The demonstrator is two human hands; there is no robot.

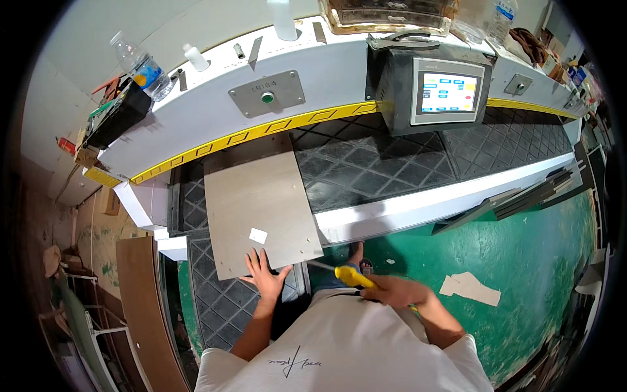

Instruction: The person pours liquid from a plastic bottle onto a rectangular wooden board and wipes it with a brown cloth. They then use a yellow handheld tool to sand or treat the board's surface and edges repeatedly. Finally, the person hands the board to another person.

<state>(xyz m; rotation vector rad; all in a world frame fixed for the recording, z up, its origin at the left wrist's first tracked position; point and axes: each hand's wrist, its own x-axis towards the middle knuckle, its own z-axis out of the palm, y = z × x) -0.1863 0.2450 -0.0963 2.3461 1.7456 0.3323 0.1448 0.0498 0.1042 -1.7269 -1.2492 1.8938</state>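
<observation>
A flat grey-beige panel [255, 189] with small holes along its edges lies across the dark ribbed bench mat, its near end toward my body. A white paper label [258, 236] is on it. My left hand [266, 279] rests with spread fingers on the panel's near edge, just below the label. My right hand [395, 290] is closed round the yellow handle of a tool [353, 277] with a thin metal shaft; its exact kind is unclear. The shaft points left, its tip by the panel's near right corner. Whether it touches the panel I cannot tell.
Beyond the mat [353, 157] stands a white machine beam with a yellow strip [261, 134], a green button [267, 97] and a touchscreen [447, 93]. Bottles [282, 19] stand on top. Dark panels [532, 196] lean at the right; torn cardboard [470, 289] lies on the green floor.
</observation>
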